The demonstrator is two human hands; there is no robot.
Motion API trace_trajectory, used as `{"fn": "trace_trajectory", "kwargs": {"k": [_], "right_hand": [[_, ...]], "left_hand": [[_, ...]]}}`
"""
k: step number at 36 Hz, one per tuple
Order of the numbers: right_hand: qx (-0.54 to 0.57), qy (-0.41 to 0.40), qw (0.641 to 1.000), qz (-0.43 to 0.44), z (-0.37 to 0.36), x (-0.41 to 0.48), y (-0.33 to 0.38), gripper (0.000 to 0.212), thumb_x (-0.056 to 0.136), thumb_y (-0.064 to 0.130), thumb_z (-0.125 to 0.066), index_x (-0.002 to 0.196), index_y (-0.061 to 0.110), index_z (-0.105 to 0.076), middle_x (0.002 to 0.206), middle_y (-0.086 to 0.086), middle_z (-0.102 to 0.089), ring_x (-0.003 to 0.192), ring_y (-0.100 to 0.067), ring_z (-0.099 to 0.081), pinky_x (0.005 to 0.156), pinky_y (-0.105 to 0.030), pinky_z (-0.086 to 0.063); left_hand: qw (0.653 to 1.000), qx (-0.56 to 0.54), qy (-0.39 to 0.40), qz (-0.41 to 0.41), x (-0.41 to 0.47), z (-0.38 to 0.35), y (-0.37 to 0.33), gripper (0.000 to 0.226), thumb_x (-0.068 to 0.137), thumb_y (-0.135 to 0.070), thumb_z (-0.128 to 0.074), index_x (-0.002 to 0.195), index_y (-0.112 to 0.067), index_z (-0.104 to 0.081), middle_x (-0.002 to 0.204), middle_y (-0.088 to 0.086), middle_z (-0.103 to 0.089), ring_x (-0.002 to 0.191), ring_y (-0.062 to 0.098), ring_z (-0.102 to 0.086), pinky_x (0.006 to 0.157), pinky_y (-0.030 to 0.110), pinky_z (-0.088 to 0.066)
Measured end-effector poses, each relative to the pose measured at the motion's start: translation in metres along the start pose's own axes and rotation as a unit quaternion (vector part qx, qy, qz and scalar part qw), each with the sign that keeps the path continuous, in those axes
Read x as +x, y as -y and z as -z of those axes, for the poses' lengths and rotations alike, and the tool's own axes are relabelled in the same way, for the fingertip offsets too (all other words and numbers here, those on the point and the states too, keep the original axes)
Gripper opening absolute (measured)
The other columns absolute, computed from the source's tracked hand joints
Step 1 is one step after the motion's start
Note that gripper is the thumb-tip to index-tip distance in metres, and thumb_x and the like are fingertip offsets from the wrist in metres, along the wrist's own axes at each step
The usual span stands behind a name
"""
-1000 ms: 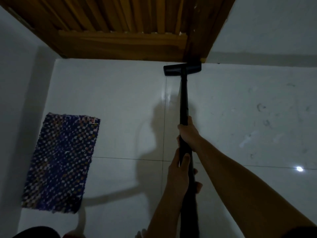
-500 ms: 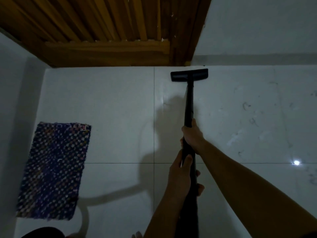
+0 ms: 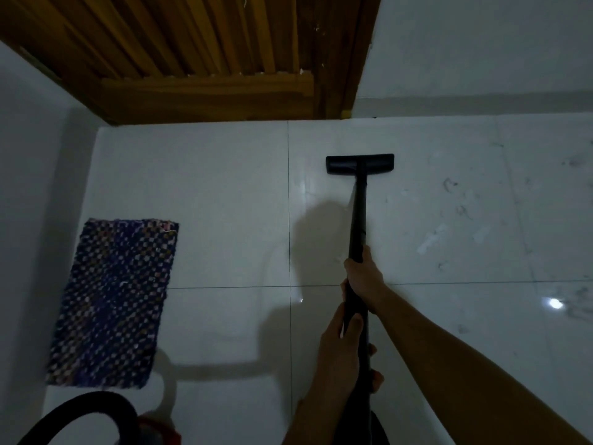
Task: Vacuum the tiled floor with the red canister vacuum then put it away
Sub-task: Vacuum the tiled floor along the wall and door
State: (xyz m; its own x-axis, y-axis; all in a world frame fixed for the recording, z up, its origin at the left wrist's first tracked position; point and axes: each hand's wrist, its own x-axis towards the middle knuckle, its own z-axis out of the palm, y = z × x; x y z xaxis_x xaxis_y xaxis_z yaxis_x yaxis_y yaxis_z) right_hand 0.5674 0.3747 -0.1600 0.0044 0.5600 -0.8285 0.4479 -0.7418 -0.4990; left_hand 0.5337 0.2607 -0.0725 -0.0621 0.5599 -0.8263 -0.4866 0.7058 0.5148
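A black vacuum wand (image 3: 358, 216) runs from my hands to its flat floor head (image 3: 360, 164), which rests on the white tiled floor (image 3: 218, 194) a short way in front of the wooden door. My right hand (image 3: 364, 277) grips the wand higher up the tube. My left hand (image 3: 343, 358) grips it below, closer to my body. A black hose loop (image 3: 86, 412) and a bit of the red canister vacuum (image 3: 160, 428) show at the bottom left.
A blue woven mat (image 3: 115, 303) lies on the floor by the left wall (image 3: 29, 187). A wooden slatted door (image 3: 205, 59) stands ahead, with a white wall (image 3: 481, 49) to its right. Scuff marks and dust specks (image 3: 449, 187) mark the tiles on the right.
The floor head has pulled back from the door's foot toward me and slightly right. The hose and canister have come into view at the bottom left.
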Motion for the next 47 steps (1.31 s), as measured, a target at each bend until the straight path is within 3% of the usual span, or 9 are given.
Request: {"fn": "trace_trajectory", "kwargs": {"k": [6, 11, 18, 25, 29, 34, 37, 40, 47], "right_hand": [[-0.004, -0.006, 1.000, 0.007, -0.009, -0.029, -0.029, 0.054, 0.097, 0.013, -0.040, 0.147, 0.028, -0.025, 0.072, -0.009, -0.050, 0.043, -0.018, -0.048, 0.031, -0.017, -0.039], [-0.006, -0.009, 1.000, 0.006, -0.014, -0.048, -0.057, 0.056, 0.098, 0.017, -0.041, 0.149, 0.031, -0.022, 0.080, -0.010, -0.052, 0.048, -0.018, -0.052, 0.033, -0.018, -0.040], [-0.009, -0.013, 1.000, 0.004, -0.014, -0.067, -0.095, 0.057, 0.099, 0.018, -0.040, 0.150, 0.031, -0.020, 0.085, -0.014, -0.054, 0.047, -0.019, -0.051, 0.030, -0.015, -0.038], [-0.027, -0.010, 1.000, 0.003, -0.005, -0.082, -0.129, 0.052, 0.098, 0.018, -0.040, 0.148, 0.024, -0.025, 0.077, -0.011, -0.052, 0.045, -0.018, -0.051, 0.030, -0.016, -0.038], [-0.027, -0.002, 1.000, 0.005, 0.004, -0.095, -0.147, 0.053, 0.098, 0.020, -0.041, 0.148, 0.025, -0.024, 0.082, -0.011, -0.053, 0.048, -0.018, -0.052, 0.035, -0.019, -0.040], [-0.035, -0.001, 0.999, 0.002, 0.015, -0.113, -0.170, 0.057, 0.099, 0.019, -0.040, 0.151, 0.027, -0.019, 0.087, -0.012, -0.055, 0.049, -0.017, -0.051, 0.030, -0.015, -0.039], [-0.036, 0.005, 0.999, -0.004, 0.018, -0.124, -0.184, 0.057, 0.098, 0.017, -0.040, 0.151, 0.026, -0.020, 0.080, -0.010, -0.053, 0.048, -0.017, -0.051, 0.036, -0.019, -0.041], [-0.042, 0.009, 0.999, -0.007, 0.019, -0.136, -0.198, 0.056, 0.098, 0.017, -0.040, 0.150, 0.026, -0.021, 0.082, -0.010, -0.052, 0.048, -0.017, -0.050, 0.032, -0.016, -0.039], [-0.050, 0.015, 0.999, -0.013, 0.006, -0.158, -0.233, 0.055, 0.099, 0.017, -0.039, 0.150, 0.025, -0.021, 0.076, -0.007, -0.052, 0.047, -0.017, -0.051, 0.040, -0.022, -0.041]], "left_hand": [[1.000, 0.012, 0.009, -0.007, -0.024, 0.014, 0.030, 0.035, 0.101, -0.024, -0.038, 0.133, -0.029, -0.048, 0.081, 0.019, -0.051, 0.048, 0.020, -0.048, 0.035, 0.019, -0.040], [0.999, 0.038, 0.003, -0.015, -0.045, 0.021, 0.057, 0.034, 0.101, -0.024, -0.037, 0.133, -0.028, -0.049, 0.088, 0.016, -0.055, 0.058, 0.017, -0.051, 0.036, 0.019, -0.040], [0.999, 0.049, 0.001, -0.001, -0.067, 0.024, 0.090, 0.036, 0.101, -0.027, -0.036, 0.135, -0.032, -0.046, 0.073, 0.013, -0.053, 0.042, 0.013, -0.050, 0.035, 0.018, -0.042], [0.999, 0.046, -0.020, 0.004, -0.083, 0.016, 0.125, 0.034, 0.099, -0.030, -0.041, 0.132, -0.033, -0.049, 0.073, 0.010, -0.055, 0.062, 0.018, -0.057, 0.039, 0.022, -0.046], [0.999, 0.048, -0.024, 0.008, -0.095, 0.009, 0.144, 0.034, 0.100, -0.028, -0.041, 0.133, -0.031, -0.048, 0.073, 0.010, -0.056, 0.054, 0.015, -0.055, 0.036, 0.019, -0.043], [0.998, 0.060, -0.027, -0.001, -0.116, -0.003, 0.168, 0.035, 0.101, -0.024, -0.038, 0.135, -0.028, -0.046, 0.076, 0.008, -0.055, 0.058, 0.014, -0.055, 0.035, 0.018, -0.043], [0.997, 0.063, -0.035, -0.001, -0.131, -0.006, 0.179, 0.031, 0.101, -0.024, -0.037, 0.130, -0.031, -0.047, 0.076, 0.009, -0.056, 0.055, 0.012, -0.054, 0.035, 0.014, -0.041], [0.997, 0.066, -0.029, -0.004, -0.143, -0.006, 0.191, 0.035, 0.102, -0.024, -0.036, 0.136, -0.026, -0.045, 0.075, 0.010, -0.055, 0.046, 0.007, -0.052, 0.036, 0.012, -0.041], [0.999, 0.027, -0.024, 0.004, -0.164, 0.011, 0.226, 0.035, 0.101, -0.023, -0.037, 0.134, -0.028, -0.048, 0.053, 0.002, -0.055, 0.033, 0.013, -0.047, 0.034, 0.020, -0.043]]}}
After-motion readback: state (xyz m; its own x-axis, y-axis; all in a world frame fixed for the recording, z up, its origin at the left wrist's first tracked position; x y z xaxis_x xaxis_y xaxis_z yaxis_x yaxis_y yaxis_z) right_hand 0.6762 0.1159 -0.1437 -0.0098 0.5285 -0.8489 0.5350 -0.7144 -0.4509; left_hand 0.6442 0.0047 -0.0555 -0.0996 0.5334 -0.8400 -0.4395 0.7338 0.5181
